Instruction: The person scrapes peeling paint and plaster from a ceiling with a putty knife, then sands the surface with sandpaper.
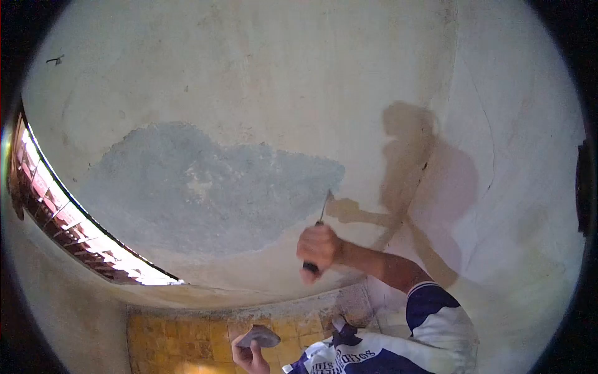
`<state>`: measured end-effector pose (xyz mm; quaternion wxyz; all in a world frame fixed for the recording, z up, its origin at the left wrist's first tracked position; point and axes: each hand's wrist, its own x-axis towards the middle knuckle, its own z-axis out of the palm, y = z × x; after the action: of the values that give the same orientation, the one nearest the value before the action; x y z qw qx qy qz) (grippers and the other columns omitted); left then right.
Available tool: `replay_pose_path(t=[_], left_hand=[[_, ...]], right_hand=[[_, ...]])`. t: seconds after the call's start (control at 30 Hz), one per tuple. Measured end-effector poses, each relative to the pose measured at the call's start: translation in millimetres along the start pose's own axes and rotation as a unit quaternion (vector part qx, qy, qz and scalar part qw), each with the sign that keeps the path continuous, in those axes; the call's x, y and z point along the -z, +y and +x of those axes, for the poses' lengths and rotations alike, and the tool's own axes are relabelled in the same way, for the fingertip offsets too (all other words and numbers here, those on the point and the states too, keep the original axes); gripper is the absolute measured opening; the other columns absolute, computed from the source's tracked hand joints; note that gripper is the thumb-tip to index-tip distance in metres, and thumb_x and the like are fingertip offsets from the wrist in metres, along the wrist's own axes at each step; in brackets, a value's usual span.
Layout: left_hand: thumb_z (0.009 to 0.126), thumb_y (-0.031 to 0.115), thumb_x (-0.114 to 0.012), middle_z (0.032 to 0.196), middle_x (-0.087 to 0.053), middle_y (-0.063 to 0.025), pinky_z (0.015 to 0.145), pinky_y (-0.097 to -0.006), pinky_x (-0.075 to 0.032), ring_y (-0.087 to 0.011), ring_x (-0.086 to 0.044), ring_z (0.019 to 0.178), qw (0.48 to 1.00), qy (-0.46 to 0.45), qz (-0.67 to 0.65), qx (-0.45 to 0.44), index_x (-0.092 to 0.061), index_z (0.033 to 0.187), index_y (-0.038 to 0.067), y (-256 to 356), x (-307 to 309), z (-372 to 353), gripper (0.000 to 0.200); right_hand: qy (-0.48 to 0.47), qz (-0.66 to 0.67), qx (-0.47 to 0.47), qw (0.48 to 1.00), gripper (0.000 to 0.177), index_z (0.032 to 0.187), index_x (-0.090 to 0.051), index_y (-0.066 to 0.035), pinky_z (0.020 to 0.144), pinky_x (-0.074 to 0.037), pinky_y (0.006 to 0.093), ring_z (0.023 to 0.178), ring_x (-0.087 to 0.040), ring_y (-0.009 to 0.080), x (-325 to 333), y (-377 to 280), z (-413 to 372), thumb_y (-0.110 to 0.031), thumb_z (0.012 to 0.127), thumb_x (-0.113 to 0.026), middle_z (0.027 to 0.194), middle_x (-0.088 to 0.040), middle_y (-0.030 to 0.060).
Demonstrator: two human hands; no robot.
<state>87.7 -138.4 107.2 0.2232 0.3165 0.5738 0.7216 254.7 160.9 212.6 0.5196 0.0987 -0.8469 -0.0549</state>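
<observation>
My right hand is closed round the black handle of a scraper, its thin metal blade pointing up. The blade tip meets the wall at the lower right edge of a grey patch. Lower down, my left hand holds a flat, dark grey piece between thumb and fingers; what it is made of cannot be made out.
Pale wall surrounds the patch, with cracks at the right. A barred window lies at the left. Yellow floor tiles show below, with grey debris along the wall's foot. A shadow falls on the wall at right.
</observation>
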Motion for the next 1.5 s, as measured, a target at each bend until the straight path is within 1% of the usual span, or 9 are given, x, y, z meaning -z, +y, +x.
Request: replay_pose_path(t=[0.1, 0.13, 0.23, 0.27, 0.43, 0.87, 0.93, 1.07, 1.5], left_hand=[[0.089, 0.005, -0.064, 0.098, -0.062, -0.0057, 0.082, -0.0277, -0.047, -0.0134, -0.057, 0.091, 1.0, 0.003, -0.011, 0.008, -0.057, 0.108, 0.0, -6.7, -1.0, 2.3, 0.021], [0.089, 0.005, -0.064, 0.099, -0.062, -0.0059, 0.082, -0.0277, -0.047, -0.0136, -0.057, 0.091, 1.0, 0.002, -0.011, 0.014, -0.057, 0.109, 0.0, -8.7, 2.8, -0.7, 0.021], [0.089, 0.005, -0.064, 0.101, -0.062, -0.0068, 0.082, -0.0282, -0.047, -0.0144, -0.058, 0.092, 1.0, -0.001, 0.03, -0.001, -0.056, 0.11, 0.0, -13.2, 5.2, -1.8, 0.022], [0.09, 0.005, -0.064, 0.101, -0.063, -0.007, 0.083, -0.0285, -0.047, -0.0146, -0.058, 0.092, 1.0, -0.011, 0.023, -0.007, -0.056, 0.11, 0.0, -17.8, 6.3, 0.7, 0.022], [0.09, 0.007, -0.064, 0.102, -0.063, -0.0075, 0.084, -0.0297, -0.047, -0.0152, -0.058, 0.092, 1.0, -0.005, 0.016, 0.006, -0.057, 0.11, 0.0, -7.5, -5.3, -1.4, 0.022], [0.089, 0.008, -0.066, 0.102, -0.064, -0.008, 0.083, -0.0294, -0.048, -0.0158, -0.059, 0.093, 1.0, -0.027, -0.008, 0.012, -0.057, 0.109, 0.0, -15.7, -15.4, 1.4, 0.023], [0.089, 0.008, -0.066, 0.101, -0.064, -0.0082, 0.083, -0.0293, -0.048, -0.0156, -0.059, 0.092, 0.999, -0.033, -0.024, 0.014, -0.058, 0.109, 0.0, -13.3, -18.7, 1.6, 0.023], [0.089, 0.008, -0.066, 0.1, -0.065, -0.0083, 0.083, -0.0293, -0.048, -0.0152, -0.059, 0.092, 0.999, -0.043, -0.015, 0.008, -0.058, 0.108, 0.0, -14.9, -25.9, 7.2, 0.022], [0.09, 0.007, -0.065, 0.1, -0.064, -0.0071, 0.082, -0.029, -0.048, -0.0144, -0.059, 0.09, 0.999, -0.037, 0.008, 0.006, -0.058, 0.108, 0.0, -20.6, -13.4, 8.8, 0.021]], right_hand=[[-0.033, 0.032, 0.065, 0.997, 0.029, 0.06, -0.045, -0.009, 0.042, -0.039, 0.0352, 0.047, -0.049, 0.0223, 8.2, -35.2, 8.1, -0.026, 0.082, -0.036, 0.056, -0.043, 0.0037], [-0.008, 0.061, 0.025, 0.998, 0.022, 0.06, -0.046, -0.009, 0.041, -0.038, 0.0348, 0.047, -0.048, 0.0211, 2.1, -22.0, -0.4, -0.02, 0.048, -0.031, 0.056, -0.043, 0.0031], [-0.015, -0.038, 0.03, 0.999, 0.048, 0.06, -0.046, -0.01, 0.041, -0.037, 0.0345, 0.048, -0.048, 0.0203, 2.6, 10.0, -3.3, -0.053, 0.047, -0.064, 0.057, -0.043, 0.002], [-0.033, 0.025, 0.032, 0.999, 0.039, 0.06, -0.047, -0.01, 0.041, -0.038, 0.0344, 0.048, -0.048, 0.0213, 4.0, -2.6, -1.3, -0.043, 0.065, -0.068, 0.056, -0.042, 0.0019], [-0.02, 0.006, 0.021, 1.0, 0.033, 0.061, -0.046, -0.007, 0.042, -0.037, 0.0354, 0.046, -0.046, 0.023, 20.4, 27.0, -1.3, -0.035, 0.073, -0.061, 0.056, -0.04, 0.0035], [-0.058, 0.045, 0.067, 0.995, 0.032, 0.059, -0.044, -0.012, 0.043, -0.04, 0.0357, 0.044, -0.046, 0.0223, 31.0, -13.2, 20.5, -0.036, 0.071, -0.061, 0.053, -0.04, 0.003], [-0.207, 0.04, -0.047, 0.976, 0.033, 0.059, -0.044, -0.013, 0.043, -0.04, 0.0359, 0.045, -0.046, 0.0218, 24.9, 19.3, 7.4, -0.039, 0.071, -0.062, 0.053, -0.04, 0.002], [-0.094, 0.017, 0.113, 0.989, 0.039, 0.059, -0.043, -0.012, 0.041, -0.039, 0.0359, 0.043, -0.045, 0.0231, 24.6, -25.5, 32.1, -0.042, 0.068, -0.065, 0.052, -0.04, 0.0043], [-0.094, -0.07, -0.018, 0.993, 0.037, 0.059, -0.044, -0.012, 0.044, -0.042, 0.0355, 0.047, -0.051, 0.0198, 25.5, 21.7, 7.0, -0.04, 0.075, -0.062, 0.053, -0.043, 0.0017]])
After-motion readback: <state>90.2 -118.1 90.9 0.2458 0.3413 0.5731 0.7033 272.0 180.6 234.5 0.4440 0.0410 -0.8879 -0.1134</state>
